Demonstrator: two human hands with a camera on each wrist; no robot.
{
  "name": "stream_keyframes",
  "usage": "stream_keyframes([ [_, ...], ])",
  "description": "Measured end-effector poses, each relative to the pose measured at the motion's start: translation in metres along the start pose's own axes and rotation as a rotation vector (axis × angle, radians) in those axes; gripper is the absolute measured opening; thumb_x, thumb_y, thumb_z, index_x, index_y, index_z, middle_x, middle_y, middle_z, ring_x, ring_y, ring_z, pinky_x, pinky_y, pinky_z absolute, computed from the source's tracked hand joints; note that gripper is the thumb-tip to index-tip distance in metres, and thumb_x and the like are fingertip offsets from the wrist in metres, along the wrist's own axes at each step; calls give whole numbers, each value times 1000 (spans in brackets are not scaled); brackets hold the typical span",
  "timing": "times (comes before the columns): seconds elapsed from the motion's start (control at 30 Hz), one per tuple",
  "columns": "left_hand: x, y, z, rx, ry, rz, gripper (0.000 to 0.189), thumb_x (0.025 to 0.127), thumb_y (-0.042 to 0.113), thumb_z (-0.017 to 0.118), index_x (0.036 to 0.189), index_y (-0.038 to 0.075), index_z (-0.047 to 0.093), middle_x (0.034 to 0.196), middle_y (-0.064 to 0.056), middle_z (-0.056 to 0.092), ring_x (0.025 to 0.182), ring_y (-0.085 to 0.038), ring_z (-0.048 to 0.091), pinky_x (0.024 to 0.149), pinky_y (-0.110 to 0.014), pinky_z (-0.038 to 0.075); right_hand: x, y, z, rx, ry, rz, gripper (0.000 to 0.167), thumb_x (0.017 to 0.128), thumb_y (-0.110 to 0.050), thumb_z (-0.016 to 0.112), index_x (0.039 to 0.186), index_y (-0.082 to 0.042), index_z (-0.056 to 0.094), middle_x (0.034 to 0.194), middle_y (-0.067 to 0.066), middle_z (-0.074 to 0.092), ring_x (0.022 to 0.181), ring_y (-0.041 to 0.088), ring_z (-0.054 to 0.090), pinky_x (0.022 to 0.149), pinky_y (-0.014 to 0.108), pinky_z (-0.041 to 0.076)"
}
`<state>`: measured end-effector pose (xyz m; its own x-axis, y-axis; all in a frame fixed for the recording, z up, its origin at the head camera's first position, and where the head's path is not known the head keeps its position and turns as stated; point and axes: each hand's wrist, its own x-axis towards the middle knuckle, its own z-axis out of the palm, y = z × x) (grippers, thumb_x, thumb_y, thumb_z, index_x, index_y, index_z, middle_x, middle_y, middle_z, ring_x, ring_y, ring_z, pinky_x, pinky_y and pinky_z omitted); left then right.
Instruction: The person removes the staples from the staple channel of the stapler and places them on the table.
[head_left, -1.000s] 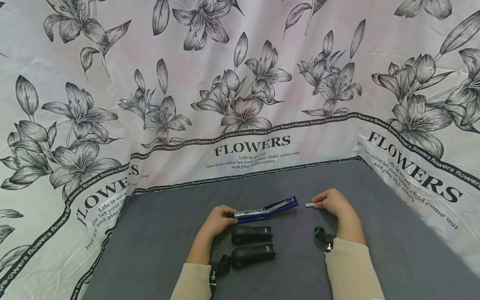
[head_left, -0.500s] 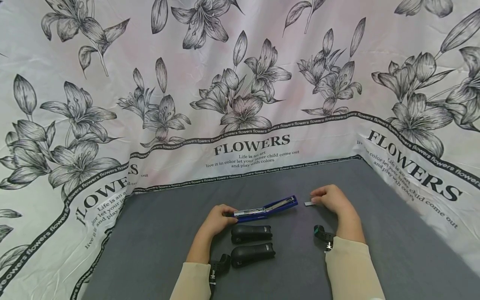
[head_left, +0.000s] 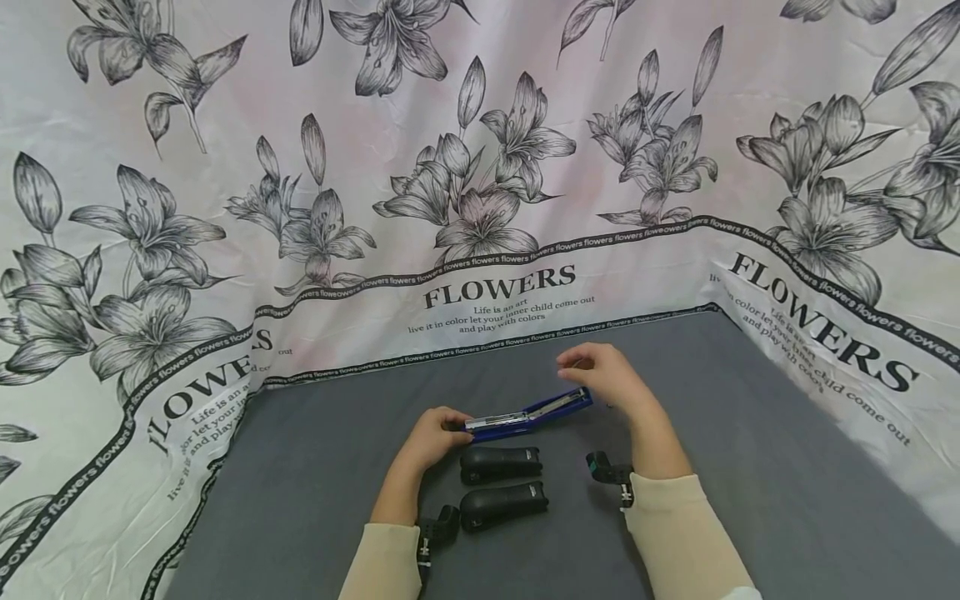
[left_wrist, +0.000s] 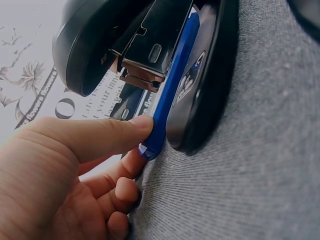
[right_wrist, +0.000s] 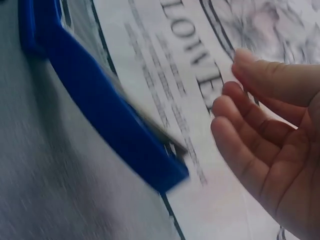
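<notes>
A blue stapler [head_left: 534,417] lies swung wide open on the grey table, its metal channel facing up. My left hand [head_left: 437,435] pinches its left end between thumb and fingers, as the left wrist view also shows at the blue tip [left_wrist: 160,120]. My right hand [head_left: 600,371] hovers just above and beyond the stapler's right end, apart from it. Its fingers are loosely bent, and nothing shows between them in the right wrist view, where the raised blue arm [right_wrist: 115,120] is beside the hand [right_wrist: 275,135]. The small grey strip seen earlier cannot be made out clearly.
Two black staplers lie on the table in front of the blue one, the farther stapler [head_left: 500,465] and the nearer stapler [head_left: 504,506]. A white flower-printed cloth [head_left: 510,300] rises behind the grey table [head_left: 315,483].
My right hand has let go of the small grey strip and moved left and away, towards the stapler's right end. My left hand keeps its pinch, and the stapler stays put.
</notes>
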<state>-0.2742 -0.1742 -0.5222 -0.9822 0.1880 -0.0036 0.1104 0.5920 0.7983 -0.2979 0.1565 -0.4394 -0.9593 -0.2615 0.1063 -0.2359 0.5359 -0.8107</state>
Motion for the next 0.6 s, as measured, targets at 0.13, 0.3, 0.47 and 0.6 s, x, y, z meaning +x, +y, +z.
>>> stream_keyframes([
  [0.13, 0, 0, -1, -5, -4, 12, 23, 85, 8, 82, 107, 6, 80, 110, -7, 67, 93, -20, 58, 77, -39, 50, 4, -12, 15, 53, -32, -33, 29, 98, -15, 71, 124, -2, 70, 117, 13, 70, 108, 29, 65, 92, 49, 52],
  [0.3, 2, 0, -2, 13, -15, 26, 22, 86, 9, 82, 108, 7, 80, 110, -6, 67, 91, -18, 57, 76, -38, 49, 6, -23, 32, 76, -84, -68, 29, 99, -16, 71, 125, -4, 70, 118, 12, 70, 108, 27, 65, 91, 47, 52],
  [0.47, 4, -1, -2, 23, -29, 14, 22, 87, 11, 82, 108, 9, 80, 111, -5, 68, 89, -18, 55, 75, -37, 47, 7, -30, 52, 85, -147, -102, 29, 100, -18, 69, 126, -4, 70, 120, 11, 70, 109, 25, 66, 91, 46, 53],
  [0.6, 4, -1, -3, 22, -42, 8, 22, 88, 12, 81, 109, 9, 80, 111, -5, 67, 88, -19, 54, 75, -37, 46, 7, -34, 69, 93, -189, -118, 25, 99, -18, 70, 122, -7, 73, 118, 8, 70, 106, 23, 66, 91, 45, 53],
])
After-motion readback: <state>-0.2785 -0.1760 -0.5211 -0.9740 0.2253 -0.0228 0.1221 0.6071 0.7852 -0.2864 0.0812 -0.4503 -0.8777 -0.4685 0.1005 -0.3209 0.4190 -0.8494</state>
